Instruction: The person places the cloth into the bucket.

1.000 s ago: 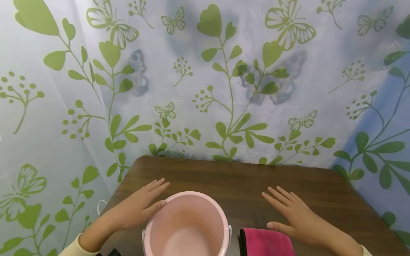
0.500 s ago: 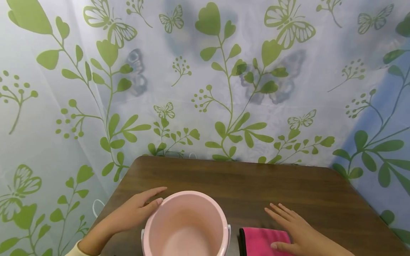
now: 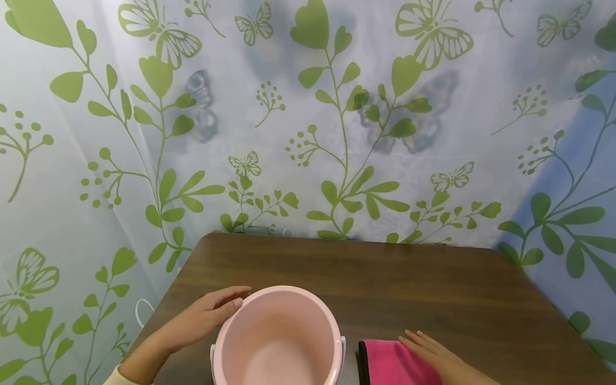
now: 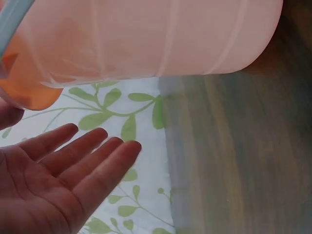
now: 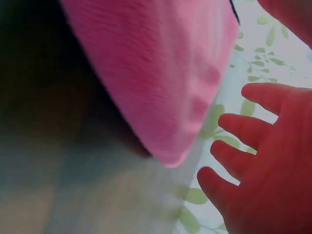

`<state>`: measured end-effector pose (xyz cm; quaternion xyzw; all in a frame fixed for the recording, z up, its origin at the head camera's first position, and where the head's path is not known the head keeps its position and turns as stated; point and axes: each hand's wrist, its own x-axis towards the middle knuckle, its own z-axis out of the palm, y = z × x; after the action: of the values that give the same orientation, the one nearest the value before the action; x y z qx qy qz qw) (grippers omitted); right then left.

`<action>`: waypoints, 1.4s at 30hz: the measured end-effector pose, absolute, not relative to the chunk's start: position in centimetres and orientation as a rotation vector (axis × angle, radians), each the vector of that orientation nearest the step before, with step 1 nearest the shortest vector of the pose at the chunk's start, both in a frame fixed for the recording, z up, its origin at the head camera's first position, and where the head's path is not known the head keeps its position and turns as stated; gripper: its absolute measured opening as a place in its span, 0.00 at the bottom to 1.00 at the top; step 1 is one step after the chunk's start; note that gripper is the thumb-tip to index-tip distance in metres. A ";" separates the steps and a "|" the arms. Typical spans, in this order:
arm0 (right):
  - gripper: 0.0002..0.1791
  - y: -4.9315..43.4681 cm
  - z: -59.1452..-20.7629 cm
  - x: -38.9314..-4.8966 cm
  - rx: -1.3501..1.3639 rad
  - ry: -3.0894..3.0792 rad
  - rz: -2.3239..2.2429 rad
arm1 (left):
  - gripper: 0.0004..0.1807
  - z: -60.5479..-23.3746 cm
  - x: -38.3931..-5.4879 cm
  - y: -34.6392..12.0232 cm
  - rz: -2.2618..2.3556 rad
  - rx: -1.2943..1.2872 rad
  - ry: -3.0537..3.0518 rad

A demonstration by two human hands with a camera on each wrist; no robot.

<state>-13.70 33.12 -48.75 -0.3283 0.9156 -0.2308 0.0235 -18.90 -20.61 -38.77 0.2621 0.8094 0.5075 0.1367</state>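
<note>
A pink bucket (image 3: 284, 321) with a white handle stands upright at the table's near side, its inside visible from above. My left hand (image 3: 199, 321) is at its left; the thumb touches the rim while the other fingers stretch along the outside. In the left wrist view those fingers are straight and apart from the bucket wall (image 4: 146, 39). Right of the bucket lies a folded bright pink cloth (image 3: 390, 363) with a black edge. My right hand (image 3: 445, 361) is over its right side, fingers extended; the right wrist view shows them spread beside the fuzzy cloth (image 5: 151, 73), gripping nothing.
The brown wooden table (image 3: 346, 267) extends behind the bucket and cloth. A white curtain (image 3: 308, 176) with green leaves and butterflies hangs along the back and sides. A white loop (image 3: 140, 313) shows beside the table's left edge.
My right hand has come down and nearer to me, from above the table onto the cloth's area. My left hand has lowered against the bucket's side. Bucket and cloth stay put.
</note>
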 end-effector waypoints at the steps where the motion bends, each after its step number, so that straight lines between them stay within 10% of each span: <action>1: 0.46 33.2 -49.0 -13.5 -1.007 2.822 -0.734 | 0.25 -38.9 -18.9 -20.6 1.479 0.757 2.336; 42: 0.43 33.7 -50.4 -12.3 -0.629 2.655 -0.719 | 0.21 -40.3 -19.2 -20.0 1.749 0.773 1.966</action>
<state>-12.26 33.73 -50.43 -0.2201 0.9289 -0.2515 0.1593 -19.23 -19.96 -40.32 0.2763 0.7027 0.6251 0.1980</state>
